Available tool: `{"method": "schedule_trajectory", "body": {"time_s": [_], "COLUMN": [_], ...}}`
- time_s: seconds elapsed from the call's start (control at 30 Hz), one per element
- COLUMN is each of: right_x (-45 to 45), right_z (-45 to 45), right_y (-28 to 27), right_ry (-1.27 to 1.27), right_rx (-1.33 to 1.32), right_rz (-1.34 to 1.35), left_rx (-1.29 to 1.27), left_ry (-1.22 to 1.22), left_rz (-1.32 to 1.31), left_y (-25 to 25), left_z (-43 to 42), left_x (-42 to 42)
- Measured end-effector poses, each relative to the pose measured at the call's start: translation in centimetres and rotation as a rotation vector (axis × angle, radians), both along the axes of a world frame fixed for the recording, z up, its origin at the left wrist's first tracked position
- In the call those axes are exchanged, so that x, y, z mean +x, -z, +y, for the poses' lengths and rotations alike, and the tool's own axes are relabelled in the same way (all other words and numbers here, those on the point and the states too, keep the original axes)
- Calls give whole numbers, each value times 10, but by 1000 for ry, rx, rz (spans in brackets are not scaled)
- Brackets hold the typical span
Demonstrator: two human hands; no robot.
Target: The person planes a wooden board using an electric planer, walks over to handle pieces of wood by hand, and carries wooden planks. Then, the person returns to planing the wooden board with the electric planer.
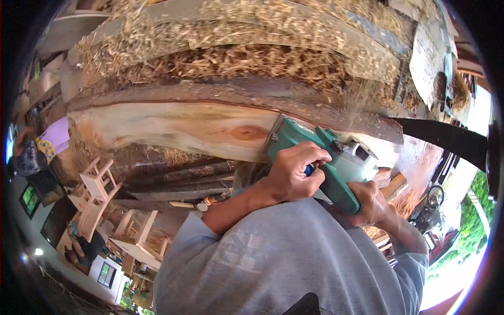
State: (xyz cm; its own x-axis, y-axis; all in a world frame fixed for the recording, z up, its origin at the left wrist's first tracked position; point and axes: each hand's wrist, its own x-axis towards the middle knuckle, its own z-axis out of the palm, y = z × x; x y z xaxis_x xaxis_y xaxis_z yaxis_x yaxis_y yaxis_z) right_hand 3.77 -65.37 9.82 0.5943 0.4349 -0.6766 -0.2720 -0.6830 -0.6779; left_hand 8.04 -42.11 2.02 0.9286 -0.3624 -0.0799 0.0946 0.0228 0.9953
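A green electric planer (302, 139) rests on the pale, planed face of a wooden slab (194, 126) that has a bark edge and a reddish knot. My left hand (296, 170) is closed around the planer's front knob, of which a bit of blue shows between the fingers. My right hand (370, 202) grips the rear handle of the planer, its fingers partly hidden behind the body. Fine shavings spray from the planer's far side, near the slab's right end.
Heaps of wood shavings (257, 63) cover boards beyond the slab. Unfinished wooden chairs (97, 184) stand on the left, where other people (39, 157) are present. A dark strap or beam (446, 139) crosses at right, with a bicycle wheel (435, 196) beyond.
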Motion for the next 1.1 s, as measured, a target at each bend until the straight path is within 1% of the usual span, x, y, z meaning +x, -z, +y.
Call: {"method": "schedule_trajectory", "body": {"time_s": [0.07,0.17,0.27,0.3,0.37,0.5,0.57,0.63,0.67,0.7,0.73,0.77,0.8,0.83,0.87,0.9,0.93,0.97,1.03,1.07,1.1], "right_x": [14,33,47,49,52,72,78,103,103,111,120,134,134,139,143,152,155,149,137,119,108], "right_z": [33,86,137,153,185,245,281,321,343,364,386,403,430,466,503,520,518,501,479,425,381], "right_y": [2,-1,-5,-5,-1,2,9,1,6,12,15,11,15,32,49,54,55,54,55,36,31], "right_ry": [-53,-52,-57,-61,-6,-78,-54,-172,-111,-116,-101,-112,30,66,102,66,24,46,38,175,82], "right_rx": [21,82,92,80,140,112,146,83,88,155,209,287,261,206,150,197,253,247,274,340,338], "right_rz": [-42,-118,-61,-64,-92,0,-3,34,-26,-119,-114,-67,-165,-203,-237,-281,-324,-338,-308,-392,-473], "left_rx": [-2,2,27,53,39,16,61,118,148,181,288,345,385,385,334,249,145,201,343,387,405], "left_ry": [-31,-88,-142,-158,-200,-299,-396,-387,-374,-362,-361,-391,-475,-488,-451,-387,-301,-351,-459,-486,-500], "left_rz": [27,51,43,41,91,134,125,62,1,-58,-122,-52,-68,-43,0,68,148,105,-17,-68,-100], "left_y": [0,-3,-3,-3,-5,-2,-2,2,9,17,21,20,31,47,67,91,118,107,95,90,84], "left_z": [32,78,123,138,166,228,257,300,327,356,384,414,450,492,547,611,676,662,592,553,504], "left_x": [6,17,27,30,37,52,61,76,84,93,102,111,121,131,142,154,167,167,142,126,109]}}
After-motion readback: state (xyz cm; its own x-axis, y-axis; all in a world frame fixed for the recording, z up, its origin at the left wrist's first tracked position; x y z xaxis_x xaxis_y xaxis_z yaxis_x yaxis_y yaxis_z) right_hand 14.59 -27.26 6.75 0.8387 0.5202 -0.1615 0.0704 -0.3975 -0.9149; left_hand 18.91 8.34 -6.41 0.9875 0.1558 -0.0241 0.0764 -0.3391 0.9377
